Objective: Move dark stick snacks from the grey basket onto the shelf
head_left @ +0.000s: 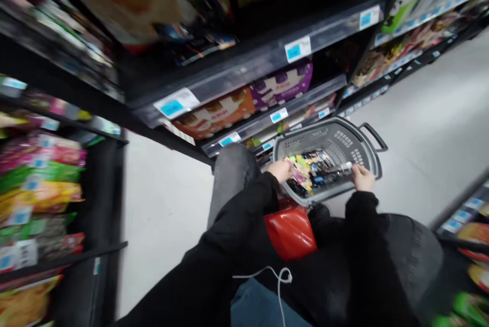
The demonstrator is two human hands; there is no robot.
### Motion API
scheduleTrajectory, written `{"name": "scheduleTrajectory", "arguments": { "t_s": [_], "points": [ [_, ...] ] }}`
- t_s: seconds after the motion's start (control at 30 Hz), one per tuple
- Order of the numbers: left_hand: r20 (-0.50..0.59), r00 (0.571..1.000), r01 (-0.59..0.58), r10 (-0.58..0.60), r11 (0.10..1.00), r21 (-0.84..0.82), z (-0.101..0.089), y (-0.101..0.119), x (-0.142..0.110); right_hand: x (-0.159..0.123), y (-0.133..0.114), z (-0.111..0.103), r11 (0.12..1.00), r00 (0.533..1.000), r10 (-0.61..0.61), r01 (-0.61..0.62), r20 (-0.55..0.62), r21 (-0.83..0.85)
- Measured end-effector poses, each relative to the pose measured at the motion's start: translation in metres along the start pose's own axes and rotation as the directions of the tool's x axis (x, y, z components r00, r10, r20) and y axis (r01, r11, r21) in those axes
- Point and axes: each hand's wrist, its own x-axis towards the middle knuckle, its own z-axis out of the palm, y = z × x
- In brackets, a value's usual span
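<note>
Tall black metal shelving with clear-fronted edges [244, 71] stands directly beyond the work; a pale smooth floor [164, 215] lies below; the grey perforated plastic basket [346, 138] sits close against the lowest shelf, its black handle [377, 136] turned outward at the right; a glossy red bag [292, 233] rests outside the near rim, between the forearms; inside the basket, a pink-and-yellow packet [302, 172] lies over small dark multicoloured packets [319, 157]; the left hand [280, 170] has its fingers closed on the pink-and-yellow packet's edge; the right hand [362, 178] is at the pale end of a thin dark strip [338, 168], but blur prevents telling whether it is clamped; risks, as judged: slick wrappers could slip from a fingertip hold; a low lift could catch the rim; the loose white cord [280, 278] could snag a sleeve; clearance is tight shelf-side, with open floor beyond the handle.
</note>
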Motion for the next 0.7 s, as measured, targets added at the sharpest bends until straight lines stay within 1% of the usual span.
{"name": "scheduleTrajectory", "arguments": {
  "t_s": [0.03, 0.1, 0.13, 0.17, 0.2, 0.23, 0.3, 0.33, 0.37, 0.4, 0.43, 0.47, 0.5, 0.53, 0.6, 0.63, 0.7],
  "points": [
    [-0.067, 0.997, -0.031, 0.035, 0.997, 0.065, -0.008, 0.005, -0.008, -0.001, 0.001, -0.001, 0.997, 1.0, 0.018, -0.018, -0.009, -0.075],
    [-0.161, 0.978, -0.103, 0.132, 0.979, 0.173, -0.03, 0.018, -0.026, -0.003, 0.003, 0.0, 0.976, 0.999, 0.039, -0.041, -0.013, -0.215],
    [-0.201, 0.961, -0.145, 0.19, 0.965, 0.218, -0.044, 0.027, -0.036, -0.003, 0.005, 0.003, 0.961, 0.999, 0.038, -0.036, 0.004, -0.274],
    [-0.256, 0.935, -0.18, 0.248, 0.949, 0.261, -0.06, 0.037, -0.047, -0.003, 0.006, 0.006, 0.944, 0.999, 0.041, -0.03, 0.027, -0.328],
    [-0.331, 0.895, -0.2, 0.299, 0.932, 0.303, -0.08, 0.048, -0.057, -0.002, 0.007, 0.01, 0.925, 0.998, 0.047, -0.026, 0.046, -0.379],
    [-0.415, 0.843, -0.202, 0.342, 0.917, 0.345, -0.102, 0.058, -0.066, -0.001, 0.009, 0.013, 0.906, 0.996, 0.052, -0.019, 0.066, -0.423],
    [-0.586, 0.709, -0.16, 0.392, 0.899, 0.407, -0.156, 0.078, -0.078, 0.002, 0.013, 0.02, 0.867, 0.993, 0.069, -0.01, 0.1, -0.498],
    [-0.645, 0.648, -0.132, 0.404, 0.894, 0.428, -0.185, 0.087, -0.08, 0.004, 0.016, 0.022, 0.847, 0.99, 0.083, -0.008, 0.116, -0.531],
    [-0.699, 0.584, -0.082, 0.412, 0.887, 0.455, -0.214, 0.093, -0.08, 0.005, 0.019, 0.024, 0.828, 0.987, 0.1, -0.011, 0.128, -0.561],
    [-0.732, 0.527, 0.042, 0.432, 0.847, 0.53, -0.243, 0.098, -0.078, 0.007, 0.022, 0.025, 0.809, 0.983, 0.119, -0.015, 0.138, -0.587],
    [-0.736, 0.524, 0.089, 0.428, 0.832, 0.547, -0.269, 0.1, -0.073, 0.009, 0.025, 0.027, 0.794, 0.98, 0.134, -0.016, 0.148, -0.608],
    [-0.732, 0.537, 0.115, 0.42, 0.823, 0.556, -0.291, 0.102, -0.068, 0.01, 0.028, 0.028, 0.782, 0.977, 0.142, -0.012, 0.16, -0.623],
    [-0.718, 0.564, 0.133, 0.408, 0.813, 0.567, -0.31, 0.102, -0.062, 0.011, 0.029, 0.029, 0.775, 0.974, 0.143, 0.001, 0.177, -0.632],
    [-0.7, 0.598, 0.143, 0.39, 0.807, 0.572, -0.324, 0.101, -0.056, 0.012, 0.03, 0.03, 0.775, 0.971, 0.134, 0.022, 0.199, -0.632],
    [-0.667, 0.654, 0.152, 0.356, 0.802, 0.577, -0.341, 0.098, -0.047, 0.014, 0.03, 0.032, 0.785, 0.962, 0.097, 0.083, 0.255, -0.614],
    [-0.658, 0.671, 0.154, 0.342, 0.803, 0.576, -0.345, 0.096, -0.043, 0.015, 0.03, 0.033, 0.792, 0.958, 0.073, 0.114, 0.278, -0.6],
    [-0.657, 0.68, 0.156, 0.327, 0.811, 0.565, -0.347, 0.094, -0.038, 0.017, 0.03, 0.035, 0.802, 0.953, 0.014, 0.169, 0.301, -0.572]
  ]
}}
